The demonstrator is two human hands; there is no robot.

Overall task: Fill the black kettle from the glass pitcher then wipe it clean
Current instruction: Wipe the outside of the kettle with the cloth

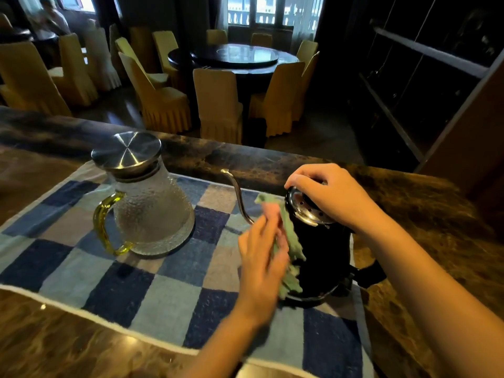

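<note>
1. The black kettle (321,252) stands on the right side of a blue checked towel (114,279), near the far edge of the desk (425,214). I think the towel is there to catch drips.
2. The right hand (334,193) sits on top of the shiny lid (305,211). Its grip is curled over the lid and presses down, most likely so the kettle does not slide or tip while it is rubbed.
3. The left hand (261,266) holds a green cloth (290,246) flat against the kettle's left side. Its grip is closed on the cloth. The hand looks blurry, so it seems to be rubbing.
4. The thin spout (237,195) points away, toward the left, clear of the cloth.
5. The glass pitcher (147,205) stands on the towel to the left, well apart from the kettle, with its metal lid on. It looks put aside, so the pouring seems done and the wiping is the step now.
</note>
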